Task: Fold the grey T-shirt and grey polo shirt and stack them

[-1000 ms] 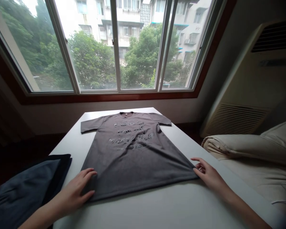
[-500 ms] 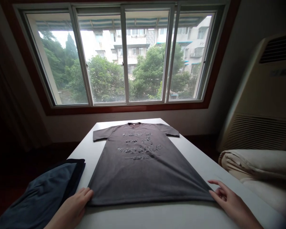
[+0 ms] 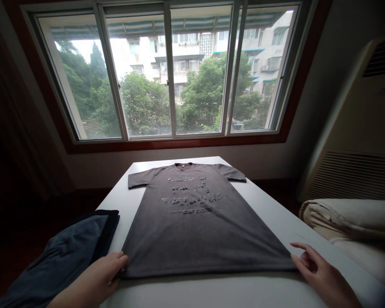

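Left hand (image 3: 98,273) at near left corner of the T-shirt (image 3: 205,244), fingers bunched together, gripping the hem there. Right hand (image 3: 322,273) at near right corner, thumb tip touching the hem, index finger stretched out apart, other fingers curled; cannot tell if cloth is pinched between them. Grey T-shirt lies flat, print side up, on a white table (image 3: 186,293), hem toward the person and running between the 2 hands, a few soft creases in the lower half. Dark blue clothing (image 3: 67,248) piled at the left table edge, beside the left forearm. Beige padded item (image 3: 356,214) on the right, past the right hand. Further up the shirt: several lines of raised lettering, too distorted to read, then 2 short sleeves spread outward, collar with small label near the far table edge. Behind, to the right, a tall pale floor unit (image 3: 365,141) with slatted vents. Sliding window (image 3: 172,85) in back wall, reddish-brown surround, 4 panes; outside, green trees (image 3: 144,102), then a pale building (image 3: 186,55)
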### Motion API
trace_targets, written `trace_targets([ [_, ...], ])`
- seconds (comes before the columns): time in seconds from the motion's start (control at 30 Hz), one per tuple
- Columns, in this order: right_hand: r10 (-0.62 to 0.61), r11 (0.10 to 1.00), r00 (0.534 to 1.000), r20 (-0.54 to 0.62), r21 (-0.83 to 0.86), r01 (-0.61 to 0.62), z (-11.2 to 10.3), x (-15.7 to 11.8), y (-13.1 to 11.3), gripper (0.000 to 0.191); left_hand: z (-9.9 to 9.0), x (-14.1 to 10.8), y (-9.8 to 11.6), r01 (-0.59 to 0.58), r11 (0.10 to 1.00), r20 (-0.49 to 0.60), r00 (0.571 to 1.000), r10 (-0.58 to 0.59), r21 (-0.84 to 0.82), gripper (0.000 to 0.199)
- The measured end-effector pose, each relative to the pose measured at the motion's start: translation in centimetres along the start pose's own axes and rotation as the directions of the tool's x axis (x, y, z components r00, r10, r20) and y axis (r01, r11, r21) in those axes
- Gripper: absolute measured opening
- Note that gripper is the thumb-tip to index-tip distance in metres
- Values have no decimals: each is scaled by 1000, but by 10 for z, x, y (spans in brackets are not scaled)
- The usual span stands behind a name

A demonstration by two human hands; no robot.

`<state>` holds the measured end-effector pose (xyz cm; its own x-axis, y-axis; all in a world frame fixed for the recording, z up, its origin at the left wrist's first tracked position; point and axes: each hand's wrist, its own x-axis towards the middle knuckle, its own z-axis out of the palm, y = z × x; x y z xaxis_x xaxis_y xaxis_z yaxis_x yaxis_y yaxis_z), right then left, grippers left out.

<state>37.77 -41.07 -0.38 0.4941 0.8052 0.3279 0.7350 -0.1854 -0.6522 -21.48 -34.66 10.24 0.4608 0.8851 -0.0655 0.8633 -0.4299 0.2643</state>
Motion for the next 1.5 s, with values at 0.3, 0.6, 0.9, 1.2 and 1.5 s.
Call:
trace_targets([
  [0.3,-312,944,940,136,-72,323,26,57,-99,26,-29,120,47,-290,950,10,956,293,-113,22],
  [0.6,-410,865,875,258,-192,463,133,90,-134,23,71,250,62,-137,978,-362,929,72,-156,20],
  [0.9,-427,853,864,268,-198,483,135,87,-127,22,92,242,51,-179,959,-431,900,70,-219,20],
  [1.2,-424,846,858,289,-210,489,137,86,-129,28,95,243,51,-170,975,-426,900,94,-143,30],
  [1.5,-421,832,852,311,-240,500,137,86,-128,32,96,242,53,-137,984,-395,915,82,-111,35],
])
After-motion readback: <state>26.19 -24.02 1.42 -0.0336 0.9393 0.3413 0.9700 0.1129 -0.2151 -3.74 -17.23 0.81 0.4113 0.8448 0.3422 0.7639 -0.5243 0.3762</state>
